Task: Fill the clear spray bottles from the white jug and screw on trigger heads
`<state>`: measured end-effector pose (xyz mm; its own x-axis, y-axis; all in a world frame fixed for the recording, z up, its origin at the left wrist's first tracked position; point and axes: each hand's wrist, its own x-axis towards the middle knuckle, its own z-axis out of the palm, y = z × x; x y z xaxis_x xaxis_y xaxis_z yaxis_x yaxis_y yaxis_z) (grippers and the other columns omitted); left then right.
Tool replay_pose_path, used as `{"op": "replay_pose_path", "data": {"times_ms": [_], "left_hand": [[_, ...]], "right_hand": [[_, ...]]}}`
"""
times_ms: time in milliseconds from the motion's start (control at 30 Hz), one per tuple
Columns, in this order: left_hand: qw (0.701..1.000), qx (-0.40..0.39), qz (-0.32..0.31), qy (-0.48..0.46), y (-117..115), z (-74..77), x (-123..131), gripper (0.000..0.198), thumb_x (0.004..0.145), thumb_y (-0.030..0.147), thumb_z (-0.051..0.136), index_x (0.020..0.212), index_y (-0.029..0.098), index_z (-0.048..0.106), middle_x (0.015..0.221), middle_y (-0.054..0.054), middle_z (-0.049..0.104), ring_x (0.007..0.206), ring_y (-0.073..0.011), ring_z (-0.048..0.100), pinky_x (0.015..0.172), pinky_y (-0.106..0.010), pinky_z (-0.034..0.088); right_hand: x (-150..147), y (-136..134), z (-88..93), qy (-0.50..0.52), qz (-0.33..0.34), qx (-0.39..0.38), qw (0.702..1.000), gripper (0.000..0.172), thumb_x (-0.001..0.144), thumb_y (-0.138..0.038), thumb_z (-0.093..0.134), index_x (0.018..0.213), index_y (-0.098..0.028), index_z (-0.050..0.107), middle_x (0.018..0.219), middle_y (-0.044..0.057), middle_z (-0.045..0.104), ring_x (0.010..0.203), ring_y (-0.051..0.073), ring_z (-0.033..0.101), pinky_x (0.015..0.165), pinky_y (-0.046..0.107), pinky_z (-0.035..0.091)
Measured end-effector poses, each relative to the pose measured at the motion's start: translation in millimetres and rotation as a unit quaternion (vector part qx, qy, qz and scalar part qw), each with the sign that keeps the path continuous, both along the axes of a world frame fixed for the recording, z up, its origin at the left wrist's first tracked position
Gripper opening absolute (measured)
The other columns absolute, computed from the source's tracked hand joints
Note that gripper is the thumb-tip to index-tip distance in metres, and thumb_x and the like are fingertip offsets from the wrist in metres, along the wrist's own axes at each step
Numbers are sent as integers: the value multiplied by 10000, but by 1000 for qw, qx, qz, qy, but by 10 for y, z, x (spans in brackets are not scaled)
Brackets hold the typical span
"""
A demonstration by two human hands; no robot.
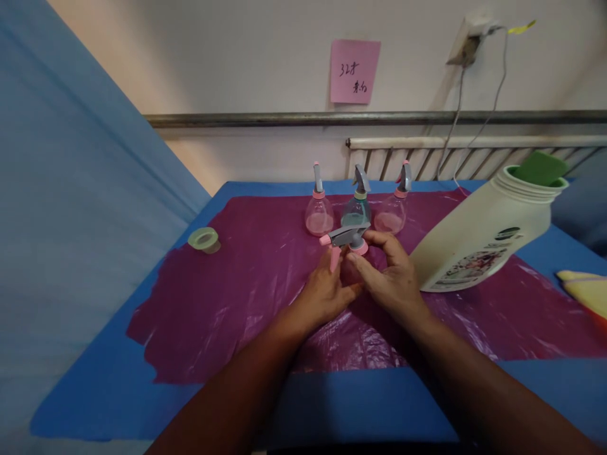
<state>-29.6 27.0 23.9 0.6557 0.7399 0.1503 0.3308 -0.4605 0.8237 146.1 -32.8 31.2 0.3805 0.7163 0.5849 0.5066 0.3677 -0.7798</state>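
My left hand [325, 292] and my right hand [393, 278] meet at the middle of the purple plastic sheet [227, 303], both closed around a small spray bottle [348, 239] with a grey trigger head and pink collar. The right fingers pinch at the collar; the left wraps the bottle body, which is mostly hidden. Behind stand three more small spray bottles in a row: a pink one [318, 212], a teal one [356, 205] and another pink one [392, 212].
A large white jug [478, 243] with a green funnel-like piece [540, 169] in its mouth leans at the right. A green cap [203, 239] lies at the left on the blue table cover. A yellow object [585, 291] sits at the right edge. A radiator, rail and pink note are behind.
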Motion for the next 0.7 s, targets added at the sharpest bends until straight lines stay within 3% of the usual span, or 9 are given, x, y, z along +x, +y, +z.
{"op": "replay_pose_path", "data": {"times_ms": [133, 300, 500, 700], "left_hand": [[998, 7, -24, -57, 16, 41, 22, 734, 1047, 472, 878, 1705, 338, 582, 1605, -134, 711, 1523, -418, 680, 1283, -630, 597], [997, 31, -37, -65, 45, -20, 0, 904, 1005, 518, 948, 1777, 350, 509, 1743, -146, 621, 1643, -425, 579, 1374, -665, 501], [998, 32, -31, -52, 67, -76, 10, 975, 976, 609, 966, 1776, 304, 500, 1747, -191, 609, 1652, -455, 570, 1380, -693, 483], [997, 43, -37, -59, 54, -56, 44, 962, 968, 520, 986, 1770, 301, 503, 1743, -195, 611, 1653, -447, 574, 1382, -672, 481]], "right_hand": [[-11, -39, 52, 30, -8, 14, 999, 269, 1024, -381, 859, 1263, -280, 789, 1264, 77, 851, 1211, 282, 812, 1155, 511, 648], [10, -125, 253, 135, 7, 87, 987, 299, 1002, -396, 927, 1237, -294, 773, 1220, 61, 860, 1130, 249, 842, 1102, 487, 692], [54, -275, 549, 157, -30, 146, 976, 353, 973, -479, 992, 1191, -294, 785, 1161, 60, 858, 1111, 274, 864, 1039, 503, 730], [152, -213, 763, 131, -35, 139, 981, 396, 909, -530, 1038, 1096, -271, 804, 936, -1, 816, 753, 173, 771, 726, 343, 679]]}}
